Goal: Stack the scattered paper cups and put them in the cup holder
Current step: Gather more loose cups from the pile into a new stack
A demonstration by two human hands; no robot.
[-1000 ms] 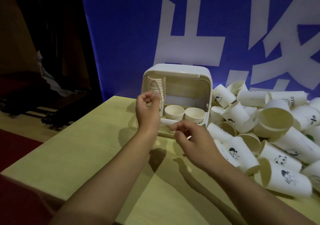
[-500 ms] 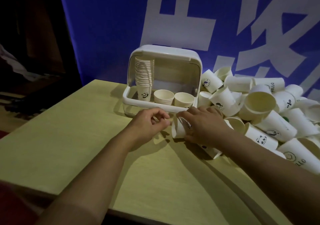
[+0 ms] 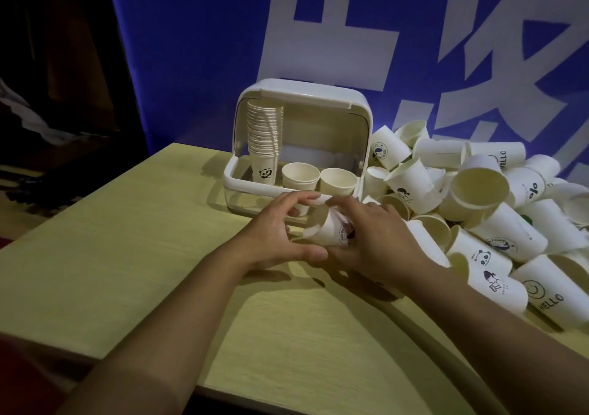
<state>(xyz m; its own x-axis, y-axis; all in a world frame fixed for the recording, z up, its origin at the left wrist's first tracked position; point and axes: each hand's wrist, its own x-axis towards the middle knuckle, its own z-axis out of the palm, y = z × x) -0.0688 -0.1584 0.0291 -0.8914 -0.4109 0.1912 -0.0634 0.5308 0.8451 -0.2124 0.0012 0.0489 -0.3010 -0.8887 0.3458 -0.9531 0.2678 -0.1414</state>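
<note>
Here both hands hold a paper cup sideways, mouth leftward.

Setting resembled event or promotional stand: large blue banner with white characters hung behind pale wooden table; printed paper cups lay heaped; surroundings were dark.

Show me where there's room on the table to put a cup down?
Bare tabletop lies left of the cup holder and the left hand, and along the near edge between the forearms. The right side is crowded with the pile of loose cups.
</note>
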